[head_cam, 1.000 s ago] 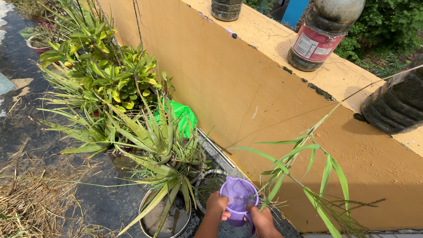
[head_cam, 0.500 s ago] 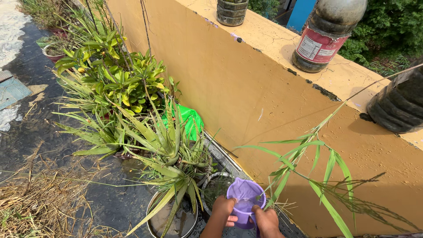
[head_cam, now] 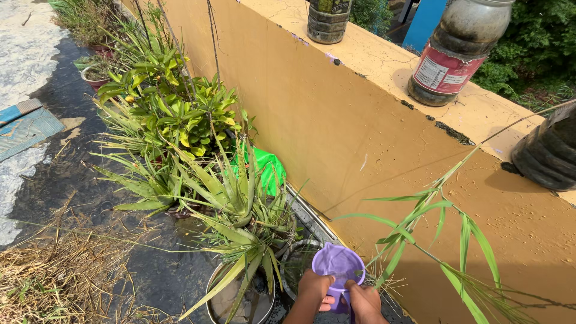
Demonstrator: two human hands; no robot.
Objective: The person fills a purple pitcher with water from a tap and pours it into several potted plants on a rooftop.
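We're gripping the purple cup with both hands, our left hand wrapping its near side and our right hand clutching its handle, low against the foot of the yellow wall. The cup is hanging just beside the wall, over a dark pot, with the spiky aloe plant just to its wall-away side.

1. Only the left hand and the right hand are showing, at the bottom edge of the view.
2. Both hands are appearing bare, with no gloves.
3. No sleeve is reaching the visible forearms.
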